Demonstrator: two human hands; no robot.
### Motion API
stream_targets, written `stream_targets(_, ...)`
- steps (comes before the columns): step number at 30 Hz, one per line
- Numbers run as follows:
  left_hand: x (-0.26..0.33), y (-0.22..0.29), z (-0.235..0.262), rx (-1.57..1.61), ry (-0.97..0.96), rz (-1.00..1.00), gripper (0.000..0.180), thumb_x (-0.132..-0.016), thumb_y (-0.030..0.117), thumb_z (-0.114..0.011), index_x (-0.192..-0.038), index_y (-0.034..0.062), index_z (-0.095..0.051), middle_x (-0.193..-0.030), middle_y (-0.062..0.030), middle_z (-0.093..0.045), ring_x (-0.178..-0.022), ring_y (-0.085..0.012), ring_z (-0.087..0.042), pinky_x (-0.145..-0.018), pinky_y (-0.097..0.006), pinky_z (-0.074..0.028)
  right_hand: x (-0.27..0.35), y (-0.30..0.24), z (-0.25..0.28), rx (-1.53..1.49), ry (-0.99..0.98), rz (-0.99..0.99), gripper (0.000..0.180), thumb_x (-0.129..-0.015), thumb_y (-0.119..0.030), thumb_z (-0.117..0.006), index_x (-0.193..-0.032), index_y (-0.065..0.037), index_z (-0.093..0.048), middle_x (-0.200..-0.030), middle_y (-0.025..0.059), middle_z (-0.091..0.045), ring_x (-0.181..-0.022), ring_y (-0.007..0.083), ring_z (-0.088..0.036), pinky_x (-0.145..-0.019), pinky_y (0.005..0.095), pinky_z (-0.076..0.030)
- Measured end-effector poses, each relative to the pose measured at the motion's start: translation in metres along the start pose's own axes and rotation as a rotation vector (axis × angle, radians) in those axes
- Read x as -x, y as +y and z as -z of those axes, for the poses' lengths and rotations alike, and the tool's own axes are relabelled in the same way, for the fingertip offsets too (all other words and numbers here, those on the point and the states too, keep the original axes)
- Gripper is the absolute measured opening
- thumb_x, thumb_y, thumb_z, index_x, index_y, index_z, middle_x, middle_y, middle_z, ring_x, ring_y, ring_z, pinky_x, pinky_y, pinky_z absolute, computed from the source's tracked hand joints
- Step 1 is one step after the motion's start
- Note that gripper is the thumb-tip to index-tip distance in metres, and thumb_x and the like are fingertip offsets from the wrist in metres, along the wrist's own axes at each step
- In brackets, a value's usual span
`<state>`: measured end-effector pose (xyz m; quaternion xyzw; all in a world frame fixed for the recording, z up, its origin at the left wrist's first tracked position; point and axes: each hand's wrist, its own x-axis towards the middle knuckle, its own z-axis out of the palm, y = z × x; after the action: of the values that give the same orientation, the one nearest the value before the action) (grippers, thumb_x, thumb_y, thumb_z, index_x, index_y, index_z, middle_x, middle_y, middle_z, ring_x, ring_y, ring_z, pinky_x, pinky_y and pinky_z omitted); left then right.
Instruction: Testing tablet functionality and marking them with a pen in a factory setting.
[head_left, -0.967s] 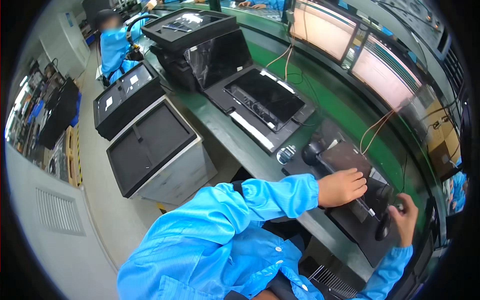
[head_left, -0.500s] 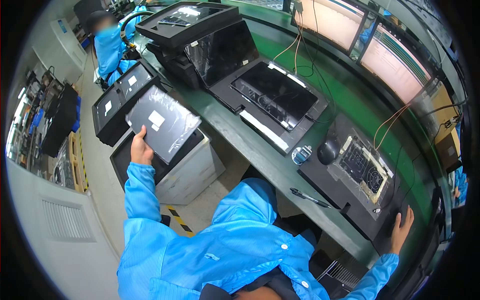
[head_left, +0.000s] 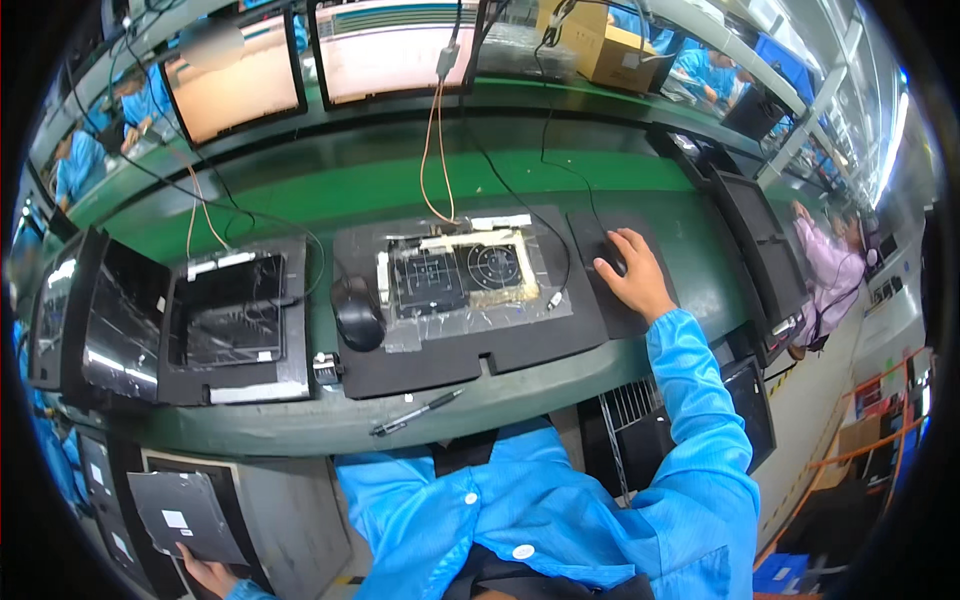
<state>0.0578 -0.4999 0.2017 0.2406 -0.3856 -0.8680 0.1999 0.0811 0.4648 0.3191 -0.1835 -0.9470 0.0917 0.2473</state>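
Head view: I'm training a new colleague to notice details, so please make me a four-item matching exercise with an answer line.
Column 1
1. Left hand
2. Right hand
3. Pen
4. Box

Column 2
A. Lying near the front edge of the green bench
B. Brown, beyond the bench
C. Holding a flat grey panel
D. Over a plain dark mat

Right pairs: 1-C, 2-D, 3-A, 4-B
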Motion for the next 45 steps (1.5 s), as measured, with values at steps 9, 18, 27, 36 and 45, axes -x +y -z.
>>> stream_targets(9, 0.08, -0.017, -0.131, -0.171, -0.106, -0.075, 0.04, -0.103, 0.024, -0.067, -0.131, -0.0048, -0.062, -0.13, -0.0197, -0.066, -0.116, -0.0326, -0.063, -0.104, -0.047, -0.051, 0.022, 0.024, 0.004, -0.012, 0.06, -0.019, 0.053, -0.089, -0.036, -0.077, -0.131, -0.005, -0.068, -0.141, 0.018, -0.058, -0.129, 0.0376, -0.058, -0.107, 0.0455, -0.05)
stream_targets(18, 0.129, -0.046, -0.222, 0.015, -0.315, 0.132, 0.044, -0.106, 0.024, -0.062, -0.143, 0.0007, -0.056, -0.137, -0.0128, -0.066, -0.121, -0.0272, -0.065, -0.107, -0.043, -0.051, 0.045, -0.135, 0.024, -0.284, 0.12, 0.578, 0.044, -0.082, -0.013, -0.079, -0.124, -0.004, -0.07, -0.121, 0.0143, -0.066, -0.108, 0.0352, -0.065, -0.093, 0.048, -0.053)
stream_targets(27, 0.16, -0.09, -0.286, 0.141, -0.364, 0.1, 0.037, -0.108, 0.022, -0.057, -0.139, 0.0015, -0.059, -0.135, -0.0138, -0.068, -0.123, -0.0306, -0.066, -0.108, -0.046, -0.052, 0.096, -0.256, -0.017, -0.099, -0.333, 0.802, 0.016, -0.087, -0.011, -0.07, -0.102, -0.006, -0.07, -0.101, 0.0113, -0.063, -0.095, 0.0302, -0.066, -0.077, 0.0461, -0.052)
stream_targets(36, 0.201, -0.116, -0.315, 0.09, -0.387, -0.079, 0.035, -0.109, 0.016, -0.056, -0.14, 0.0011, -0.056, -0.135, -0.012, -0.066, -0.121, -0.0244, -0.066, -0.105, -0.039, -0.054, 0.115, -0.341, -0.002, -1.278, -0.315, 0.676, 0.032, -0.085, -0.006, -0.077, -0.116, 0.001, -0.072, -0.099, 0.0169, -0.075, -0.086, 0.0311, -0.073, -0.077, 0.0435, -0.057)
stream_targets(45, 0.223, -0.129, -0.314, 0.106, -0.43, 0.016, 0.029, -0.108, 0.013, -0.058, -0.135, 0.0028, -0.06, -0.127, -0.0105, -0.069, -0.112, -0.0196, -0.069, -0.097, -0.034, -0.056, 0.11, -0.402, -0.035, -1.155, -0.107, 0.716, 0.023, -0.078, -0.002, -0.074, -0.101, -0.002, -0.073, -0.09, 0.01, -0.074, -0.078, 0.0272, -0.069, -0.079, 0.0395, -0.052)
